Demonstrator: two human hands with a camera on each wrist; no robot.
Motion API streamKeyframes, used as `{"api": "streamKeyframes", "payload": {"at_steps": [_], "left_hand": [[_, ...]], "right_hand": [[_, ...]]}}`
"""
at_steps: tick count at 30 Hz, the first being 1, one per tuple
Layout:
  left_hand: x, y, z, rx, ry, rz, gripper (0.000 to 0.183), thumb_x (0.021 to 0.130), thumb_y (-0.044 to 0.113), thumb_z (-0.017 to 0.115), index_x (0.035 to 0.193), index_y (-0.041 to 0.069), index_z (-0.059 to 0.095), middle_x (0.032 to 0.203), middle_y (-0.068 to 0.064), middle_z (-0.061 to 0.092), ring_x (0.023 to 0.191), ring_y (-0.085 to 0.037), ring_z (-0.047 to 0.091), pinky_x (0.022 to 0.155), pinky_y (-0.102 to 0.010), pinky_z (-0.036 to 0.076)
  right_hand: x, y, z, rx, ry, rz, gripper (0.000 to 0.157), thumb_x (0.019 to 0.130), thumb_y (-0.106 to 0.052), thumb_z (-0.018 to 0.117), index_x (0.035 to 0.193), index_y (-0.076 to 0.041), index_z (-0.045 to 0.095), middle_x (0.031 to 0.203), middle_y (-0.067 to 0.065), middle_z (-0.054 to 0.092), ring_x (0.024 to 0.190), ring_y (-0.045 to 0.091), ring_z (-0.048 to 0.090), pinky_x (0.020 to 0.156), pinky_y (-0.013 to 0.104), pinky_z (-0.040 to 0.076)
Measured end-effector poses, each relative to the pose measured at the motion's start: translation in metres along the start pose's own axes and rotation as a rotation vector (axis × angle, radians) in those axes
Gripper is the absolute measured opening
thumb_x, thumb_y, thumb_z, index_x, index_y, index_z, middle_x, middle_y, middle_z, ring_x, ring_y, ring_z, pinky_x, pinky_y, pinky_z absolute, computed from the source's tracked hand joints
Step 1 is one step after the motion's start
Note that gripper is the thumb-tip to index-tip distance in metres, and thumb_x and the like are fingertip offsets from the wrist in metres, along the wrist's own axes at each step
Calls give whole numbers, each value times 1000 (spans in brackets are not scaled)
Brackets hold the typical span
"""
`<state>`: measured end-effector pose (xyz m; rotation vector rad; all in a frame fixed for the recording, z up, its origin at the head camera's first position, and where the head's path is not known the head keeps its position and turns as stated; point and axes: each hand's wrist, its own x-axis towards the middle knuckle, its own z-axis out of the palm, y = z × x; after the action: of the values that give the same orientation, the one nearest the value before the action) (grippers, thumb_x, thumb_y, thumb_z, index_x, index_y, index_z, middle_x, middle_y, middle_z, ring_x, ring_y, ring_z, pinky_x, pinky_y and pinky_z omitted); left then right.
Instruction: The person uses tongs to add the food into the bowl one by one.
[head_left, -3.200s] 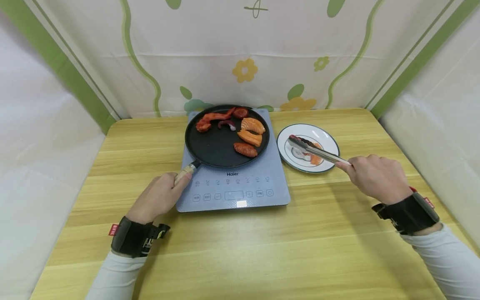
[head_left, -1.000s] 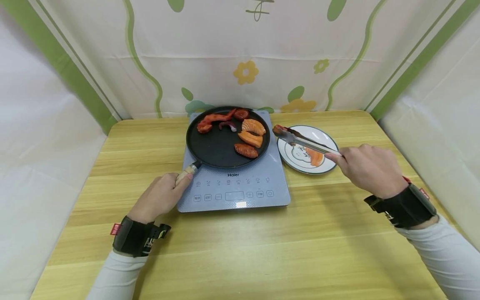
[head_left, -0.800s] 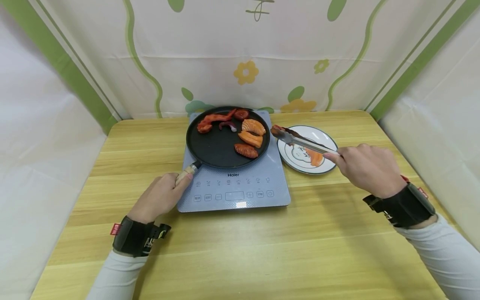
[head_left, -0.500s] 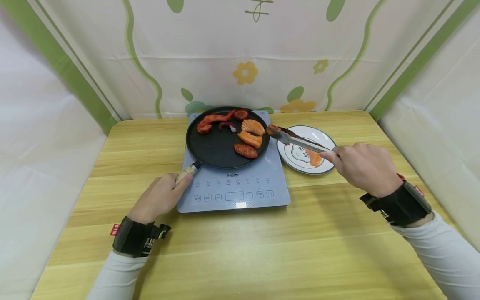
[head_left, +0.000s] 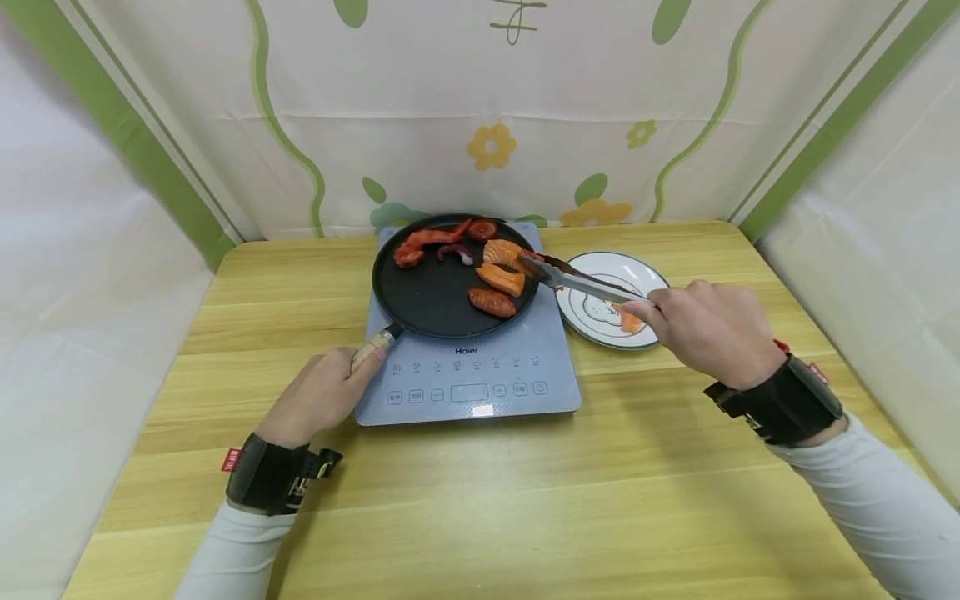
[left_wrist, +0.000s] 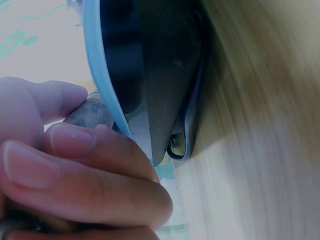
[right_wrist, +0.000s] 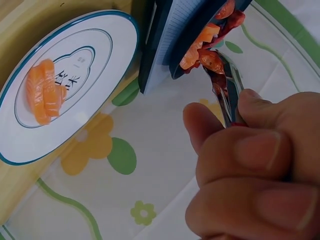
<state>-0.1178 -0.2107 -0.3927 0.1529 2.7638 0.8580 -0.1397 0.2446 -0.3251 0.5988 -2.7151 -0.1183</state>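
My left hand grips the wooden handle of a flat black frying pan. The right hand holds metal tongs, whose tips overlap the pan's right side in the head view. Between the tips is a dark red, glossy food piece, partly hidden by the tongs. In the pan lie two orange salmon pieces, a scored sausage, a long red piece, a round red piece and a small purple tentacle-like piece.
The pan sits on a grey induction cooker with a touch panel. To its right, a white plate with a dark rim bears orange salmon. Below is a wooden table; a patterned cloth hangs behind it.
The right hand has moved the tongs, with the red piece between their tips, left from the plate to the pan's right side. The left hand stays on the handle.
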Motion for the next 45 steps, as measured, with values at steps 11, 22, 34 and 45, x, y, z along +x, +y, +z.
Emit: {"api": "streamKeyframes", "payload": {"at_steps": [11,22,34,45], "left_hand": [[0,0,0,-5,2,-3,63,95,68,27,79,9,45,68,-6,43,52,-21,41,47,-31,31],[0,-1,1,-15,4,-9,63,95,67,28,79,9,45,68,-6,43,52,-21,41,47,-31,31],[0,-1,1,-13,11,6,63,95,68,27,79,9,44,67,-6,42,52,-21,41,47,-31,31],[-2,1,1,-10,12,5,63,95,68,27,79,9,44,67,-6,42,52,-20,40,46,-31,31]], "right_hand": [[7,-10,-1,36,-12,-50,34,99,-47,45,72,-27,53,48,-8,27,40,13,28,39,33,21],[23,-24,0,48,34,-104,39,97,-47,50,67,-23,51,50,-9,23,41,12,25,37,31,20],[38,-41,4,42,-1,-130,45,98,-49,46,64,-19,44,50,-7,27,42,14,31,37,32,22],[56,-55,11,49,-22,-115,48,98,-50,46,61,-19,42,51,-5,31,43,16,36,38,33,26]]}}
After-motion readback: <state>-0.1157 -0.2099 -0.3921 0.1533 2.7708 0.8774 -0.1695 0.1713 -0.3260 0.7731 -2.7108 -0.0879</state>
